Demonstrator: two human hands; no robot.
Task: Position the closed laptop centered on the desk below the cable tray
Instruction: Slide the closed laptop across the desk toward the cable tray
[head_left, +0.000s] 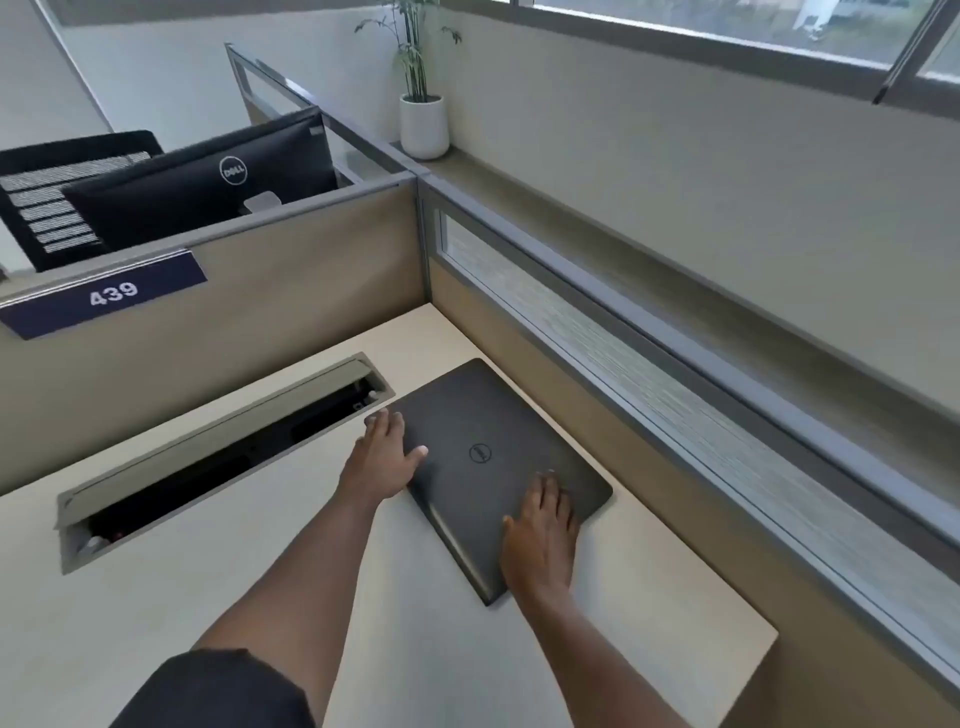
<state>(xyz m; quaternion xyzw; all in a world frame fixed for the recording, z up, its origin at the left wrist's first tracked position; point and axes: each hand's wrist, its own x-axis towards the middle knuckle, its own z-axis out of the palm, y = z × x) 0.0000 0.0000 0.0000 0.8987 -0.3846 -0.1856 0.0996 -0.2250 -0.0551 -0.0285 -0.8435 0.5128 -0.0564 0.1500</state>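
Note:
A closed dark grey laptop (483, 457) lies flat on the pale desk (260, 597), at the right side near the partition and turned at an angle. My left hand (382, 452) grips its left edge, thumb on the lid. My right hand (543, 535) rests flat on the lid at the near right corner, fingers spread. The cable tray (218, 452) is a long slot in the desk to the left of the laptop, its grey lid raised, dark inside.
Beige partitions (260, 312) wall the desk at the back and right. A blue "439" sign (104, 296) hangs on the back one. Beyond it stand a monitor (208, 182) and chair. A potted plant (423, 124) sits on the ledge.

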